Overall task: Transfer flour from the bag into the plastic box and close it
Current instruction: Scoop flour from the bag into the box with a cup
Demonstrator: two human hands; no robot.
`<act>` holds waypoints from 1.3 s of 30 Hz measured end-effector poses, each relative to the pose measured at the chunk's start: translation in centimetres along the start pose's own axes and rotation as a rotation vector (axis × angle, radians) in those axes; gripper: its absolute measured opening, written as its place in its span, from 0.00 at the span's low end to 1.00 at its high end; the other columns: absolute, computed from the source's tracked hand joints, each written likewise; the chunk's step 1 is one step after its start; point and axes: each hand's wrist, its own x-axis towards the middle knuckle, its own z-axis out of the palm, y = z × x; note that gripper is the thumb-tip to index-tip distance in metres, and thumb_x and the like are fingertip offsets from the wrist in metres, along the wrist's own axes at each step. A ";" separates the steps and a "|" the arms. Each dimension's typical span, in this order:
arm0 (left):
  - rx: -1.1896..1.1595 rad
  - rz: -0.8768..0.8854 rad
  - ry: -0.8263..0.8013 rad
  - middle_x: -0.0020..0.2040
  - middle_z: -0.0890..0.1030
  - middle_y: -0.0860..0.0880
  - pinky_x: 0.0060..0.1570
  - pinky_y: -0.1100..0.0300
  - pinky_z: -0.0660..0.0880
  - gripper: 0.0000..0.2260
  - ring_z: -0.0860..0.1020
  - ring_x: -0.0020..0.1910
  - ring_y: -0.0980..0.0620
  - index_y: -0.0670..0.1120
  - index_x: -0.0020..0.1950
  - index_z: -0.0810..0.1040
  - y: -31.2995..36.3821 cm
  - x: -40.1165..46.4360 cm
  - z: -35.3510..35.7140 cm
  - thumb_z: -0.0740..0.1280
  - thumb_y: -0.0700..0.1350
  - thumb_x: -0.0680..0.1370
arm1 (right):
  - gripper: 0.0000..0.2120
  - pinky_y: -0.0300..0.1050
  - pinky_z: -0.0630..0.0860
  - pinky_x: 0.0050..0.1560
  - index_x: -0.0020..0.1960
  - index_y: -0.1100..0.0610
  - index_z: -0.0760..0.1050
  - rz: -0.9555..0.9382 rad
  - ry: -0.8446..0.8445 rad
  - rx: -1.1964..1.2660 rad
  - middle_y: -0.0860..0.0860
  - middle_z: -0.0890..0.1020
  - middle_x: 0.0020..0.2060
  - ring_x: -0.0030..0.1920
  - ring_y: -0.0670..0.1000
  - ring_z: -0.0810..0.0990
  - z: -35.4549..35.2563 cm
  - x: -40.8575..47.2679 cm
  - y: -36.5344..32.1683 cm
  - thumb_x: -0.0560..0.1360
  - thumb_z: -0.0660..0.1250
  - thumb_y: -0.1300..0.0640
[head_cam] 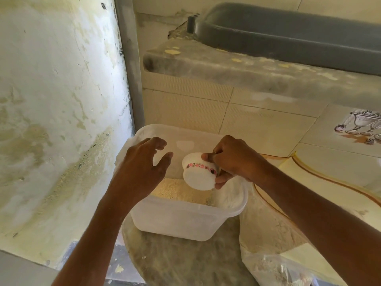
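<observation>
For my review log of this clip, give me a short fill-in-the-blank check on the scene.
1. The right hand holds a small white ____ with a pink floral band.
2. The cup is tipped over the plastic ____.
3. The left hand holds ____.
4. The flour bag lies to the box's ____.

Missing: cup; box; nothing; right

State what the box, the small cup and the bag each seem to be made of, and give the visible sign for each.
Box: translucent plastic, matt and cloudy; the flour shows dimly through its wall.
Cup, held tipped by the right hand: probably glazed ceramic or opal glass; opaque white, smooth, with a printed pink flower band.
Bag: thin clear plastic film; it wrinkles, glints and shows its contents.
</observation>
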 end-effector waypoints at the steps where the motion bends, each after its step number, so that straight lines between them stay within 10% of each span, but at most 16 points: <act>1: 0.008 -0.001 -0.001 0.62 0.82 0.56 0.57 0.50 0.80 0.15 0.80 0.58 0.57 0.51 0.65 0.79 0.0 0.0 0.0 0.68 0.54 0.81 | 0.15 0.52 0.86 0.42 0.52 0.62 0.80 -0.013 0.003 0.023 0.61 0.86 0.43 0.32 0.57 0.87 -0.1 -0.1 0.1 0.78 0.72 0.50; 17: 0.055 0.154 0.036 0.57 0.83 0.58 0.51 0.51 0.81 0.10 0.82 0.53 0.55 0.51 0.61 0.80 6.1 0.1 2.1 0.63 0.50 0.83 | 0.19 0.52 0.85 0.41 0.46 0.57 0.85 -0.637 0.148 0.043 0.49 0.87 0.40 0.41 0.49 0.87 -7.2 -5.7 6.5 0.70 0.71 0.41; 27: -0.036 0.347 -0.215 0.64 0.77 0.61 0.61 0.56 0.77 0.12 0.76 0.62 0.60 0.57 0.64 0.79 13.4 -0.1 8.4 0.60 0.51 0.84 | 0.16 0.51 0.84 0.35 0.46 0.60 0.83 -0.750 0.264 0.084 0.51 0.86 0.37 0.39 0.52 0.87 -14.0 -8.9 16.0 0.77 0.70 0.46; 32: 0.073 0.399 -0.430 0.76 0.62 0.64 0.68 0.57 0.72 0.12 0.66 0.74 0.61 0.59 0.64 0.80 16.1 -0.6 10.8 0.65 0.58 0.82 | 0.14 0.32 0.71 0.31 0.43 0.58 0.81 -0.850 0.290 -0.133 0.39 0.79 0.29 0.29 0.42 0.78 -16.0 -9.2 20.2 0.78 0.69 0.48; 39: 0.233 0.289 -0.430 0.80 0.59 0.59 0.71 0.57 0.68 0.20 0.67 0.75 0.53 0.54 0.73 0.73 16.0 -0.6 12.9 0.65 0.56 0.82 | 0.22 0.43 0.82 0.43 0.49 0.50 0.82 -0.590 0.070 -0.398 0.45 0.85 0.40 0.41 0.41 0.84 -15.7 -7.2 23.4 0.73 0.67 0.31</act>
